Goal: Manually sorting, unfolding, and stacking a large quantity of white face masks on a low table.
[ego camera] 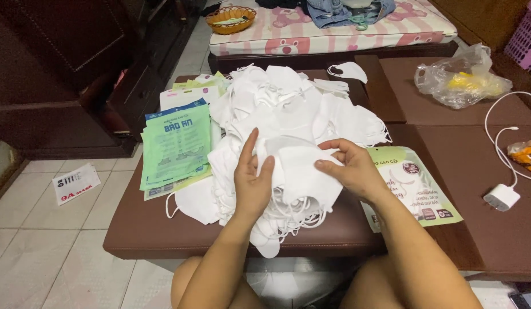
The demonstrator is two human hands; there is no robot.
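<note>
A big heap of white face masks (288, 109) with ear loops covers the brown padded bench (145, 229). My left hand (251, 183) rests flat on the near side of the heap, fingers apart. My right hand (348, 169) pinches the edge of one folded white mask (302, 171) on top of the pile. A stack of green and blue flat packets (177, 146) lies left of the heap. Another pale green packet (426, 189) lies under my right forearm.
A lone mask (348, 70) lies at the bench's far edge. On the brown surface to the right are a clear plastic bag with yellow contents (460, 83), a white charger with cable (502, 196) and an orange wrapper (526, 153). A label (75, 184) lies on the tiled floor. A woven basket (231, 18) sits on the pink mattress.
</note>
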